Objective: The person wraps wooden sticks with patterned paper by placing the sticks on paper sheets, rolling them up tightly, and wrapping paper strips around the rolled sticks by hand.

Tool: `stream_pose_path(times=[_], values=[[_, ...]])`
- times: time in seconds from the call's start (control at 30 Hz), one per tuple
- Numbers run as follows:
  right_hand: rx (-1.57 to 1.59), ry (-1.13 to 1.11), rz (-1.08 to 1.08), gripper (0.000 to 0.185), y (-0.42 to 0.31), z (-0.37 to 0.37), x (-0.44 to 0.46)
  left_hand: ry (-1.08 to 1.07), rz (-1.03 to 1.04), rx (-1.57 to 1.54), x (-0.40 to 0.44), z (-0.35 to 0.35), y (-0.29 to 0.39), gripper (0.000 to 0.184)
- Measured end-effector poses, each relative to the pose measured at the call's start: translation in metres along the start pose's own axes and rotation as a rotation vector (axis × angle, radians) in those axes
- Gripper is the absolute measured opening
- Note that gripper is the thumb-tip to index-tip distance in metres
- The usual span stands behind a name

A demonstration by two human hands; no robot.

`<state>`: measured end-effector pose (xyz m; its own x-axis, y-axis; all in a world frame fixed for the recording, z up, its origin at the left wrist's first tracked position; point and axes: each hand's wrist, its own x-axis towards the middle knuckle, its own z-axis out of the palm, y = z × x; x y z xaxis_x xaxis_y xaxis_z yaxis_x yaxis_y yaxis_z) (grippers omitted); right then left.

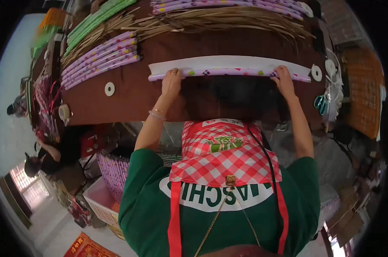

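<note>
A sheet of purple patterned paper (pixel 228 72) with a white back lies across the brown table, its near edge rolled into a long narrow tube. On the left part of this roll rests my left hand (pixel 172 80), fingers curled over it. My right hand (pixel 283 79) grips the roll toward its right end, thumb and fingers bent around it. The white underside of the sheet stands up behind the roll. Whether a stick lies inside the roll is hidden.
Finished purple tubes (pixel 102 58) lie at left, with thin brown strips (pixel 219 19) and green tubes (pixel 95 19) behind. Tape rolls (pixel 110 88) sit on the table (pixel 129 103). Teal scissors (pixel 320 104) are at the right edge. Another person (pixel 44 158) is at far left.
</note>
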<state>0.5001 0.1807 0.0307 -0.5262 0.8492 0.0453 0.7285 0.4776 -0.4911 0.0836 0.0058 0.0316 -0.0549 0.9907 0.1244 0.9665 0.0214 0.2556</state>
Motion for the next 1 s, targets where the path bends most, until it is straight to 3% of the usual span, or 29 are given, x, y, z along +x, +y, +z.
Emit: stream_pose_path(times=[0.2, 0.3, 0.47, 0.53, 0.67, 0.73, 0.83, 1.0], values=[[-0.113, 0.075, 0.074, 0.029, -0.011, -0.003, -0.003, 0.078, 0.047, -0.016, -0.001, -0.001, 0.003, 0.041], [-0.068, 0.057, -0.038, 0.026, -0.004, -0.002, 0.000, 0.066, 0.036, 0.001, 0.001, 0.003, 0.000, 0.043], [-0.078, 0.066, -0.029, 0.027, -0.006, -0.004, -0.005, 0.100, -0.049, -0.121, -0.009, 0.000, 0.003, 0.038], [-0.081, 0.021, -0.032, 0.028, -0.004, -0.004, -0.009, 0.103, 0.057, -0.085, -0.014, 0.001, 0.002, 0.036], [-0.116, 0.066, -0.013, 0.029, 0.002, 0.008, -0.018, 0.157, 0.080, -0.039, -0.014, 0.008, 0.007, 0.034], [-0.140, 0.087, -0.016, 0.030, -0.002, 0.007, -0.018, 0.287, 0.094, 0.001, -0.011, 0.006, 0.013, 0.030], [-0.040, 0.122, -0.063, 0.028, -0.005, 0.001, -0.020, 0.132, -0.033, 0.085, -0.011, 0.000, 0.021, 0.028], [0.021, 0.111, -0.012, 0.031, -0.001, 0.003, -0.016, 0.141, 0.010, 0.098, -0.009, 0.002, 0.016, 0.029]])
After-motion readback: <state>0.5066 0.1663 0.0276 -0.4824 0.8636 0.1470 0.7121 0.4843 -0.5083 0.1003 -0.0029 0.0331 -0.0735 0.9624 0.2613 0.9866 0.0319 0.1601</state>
